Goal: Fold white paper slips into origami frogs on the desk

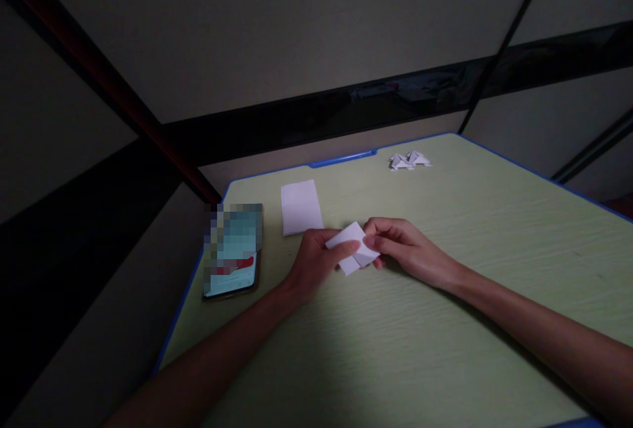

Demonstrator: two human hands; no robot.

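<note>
A small white folded paper [352, 247] is held over the pale green table [445, 322] between both hands. My left hand [316, 263] grips its left side, thumb pressed on top. My right hand [403, 246] pinches its right edge with fingers curled. The paper shows angled creases and sits just above or on the tabletop; I cannot tell which.
A flat white paper sheet [301, 207] lies just behind my hands. A phone [233, 250] with a lit screen rests near the table's left edge. Finished white folded paper shapes [409, 160] sit at the far edge. The table has a blue rim [341, 159].
</note>
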